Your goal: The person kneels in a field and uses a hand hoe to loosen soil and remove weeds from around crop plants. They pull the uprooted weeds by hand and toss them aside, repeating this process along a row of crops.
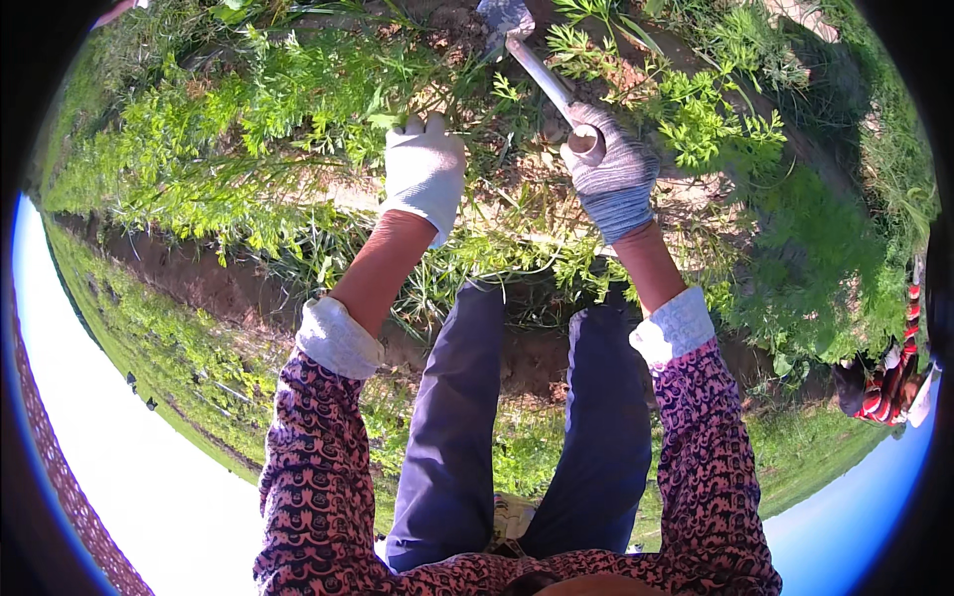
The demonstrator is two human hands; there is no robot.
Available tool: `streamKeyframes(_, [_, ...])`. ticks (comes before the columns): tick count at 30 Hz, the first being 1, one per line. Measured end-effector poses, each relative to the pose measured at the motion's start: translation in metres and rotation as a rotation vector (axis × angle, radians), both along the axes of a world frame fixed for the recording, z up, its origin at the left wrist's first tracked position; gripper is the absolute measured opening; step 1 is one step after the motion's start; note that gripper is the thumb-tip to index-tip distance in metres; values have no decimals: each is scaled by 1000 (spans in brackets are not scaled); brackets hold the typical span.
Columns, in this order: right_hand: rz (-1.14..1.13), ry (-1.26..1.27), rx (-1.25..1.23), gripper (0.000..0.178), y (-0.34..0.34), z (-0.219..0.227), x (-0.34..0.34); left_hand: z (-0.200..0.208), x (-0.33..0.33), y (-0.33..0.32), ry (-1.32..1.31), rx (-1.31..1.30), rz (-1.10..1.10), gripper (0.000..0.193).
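My right grip [616, 171] is closed around the handle of a hand tool [540, 72]; from there the tool extends toward 11 o'clock, and its metal blade [505, 17] lies near the leaves. My left grip [424, 177] has curled fingers at the green plants [288, 104], which spread from its 9 to 12 o'clock; I cannot tell whether it holds any stem. Between this grip and the blade, greenery stands in the way. A feathery plant [701, 119] is at 2 o'clock from my right grip, and at 4 o'clock, well apart, is another person [882, 395].
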State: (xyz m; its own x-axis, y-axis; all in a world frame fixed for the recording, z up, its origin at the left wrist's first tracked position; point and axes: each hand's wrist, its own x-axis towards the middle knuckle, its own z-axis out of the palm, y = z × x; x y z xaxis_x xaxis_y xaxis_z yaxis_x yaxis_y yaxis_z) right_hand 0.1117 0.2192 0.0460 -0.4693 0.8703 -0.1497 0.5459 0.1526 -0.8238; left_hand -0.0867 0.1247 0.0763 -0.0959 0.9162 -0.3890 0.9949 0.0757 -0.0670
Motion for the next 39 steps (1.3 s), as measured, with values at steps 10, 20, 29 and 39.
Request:
streamKeyframes(10, [7,43,158,19,-1,-1,-45,-3,-6,-28,-141,114,95,14])
streamKeyframes(20, [7,-166,-194,44,44,54,-139,52,-67,-59,-562,474,932,14])
streamKeyframes(29, [92,-111,-338,41,101,63,-202,61,-45,-175,-629,150,894,14])
streamKeyframes(39, [-96,205,-398,48,60,21,-235,114,60,-285,-814,-111,904,17])
